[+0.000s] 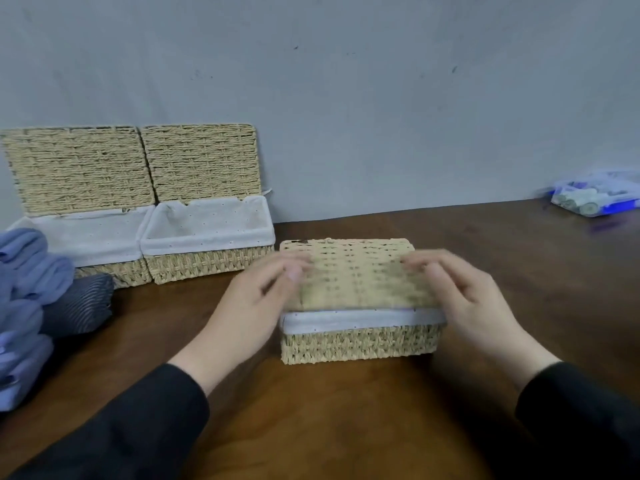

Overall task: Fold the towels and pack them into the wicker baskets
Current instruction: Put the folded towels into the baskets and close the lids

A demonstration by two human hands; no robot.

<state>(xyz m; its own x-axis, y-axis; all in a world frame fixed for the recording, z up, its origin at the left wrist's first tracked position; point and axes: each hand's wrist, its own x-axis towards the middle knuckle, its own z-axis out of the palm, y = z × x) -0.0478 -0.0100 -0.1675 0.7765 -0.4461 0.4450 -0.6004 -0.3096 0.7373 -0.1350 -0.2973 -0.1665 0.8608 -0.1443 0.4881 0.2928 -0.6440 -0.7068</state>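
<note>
Left hand: the left hand [256, 303] lies at the left edge of the lid [360, 275]; its fingers are blurred, reach onto the weave and look loosely bent, and whether they pinch the edge or only touch it cannot be told.
Right hand: the right hand [464, 299] is at the lid's right edge, fingers spread and lightly curved over the weave, also blurred; a firm hold cannot be told.
Lid: woven straw, lying tilted over the near basket [360, 344], its front edge raised enough to show a strip of white liner [360, 322] below it.
Near basket: stands in the middle of the wooden table [346, 427], between the two hands; its inside is hidden by the lid.
Sleeves: both forearms wear black sleeves [145, 420] that come in from the bottom corners.
Open baskets: two open baskets [207, 258] stand side by side, touching, at the back left against the grey wall [381, 98], lids upright against it, white liners showing.
Towels: a heap of blue towels [24, 306] lies at the left edge of the table, near the left open basket, with a dark striped cloth [83, 303] beside it.
Far right: a clear plastic bag [595, 197] with blurred contents lies at the back right of the table, well apart from the baskets.
</note>
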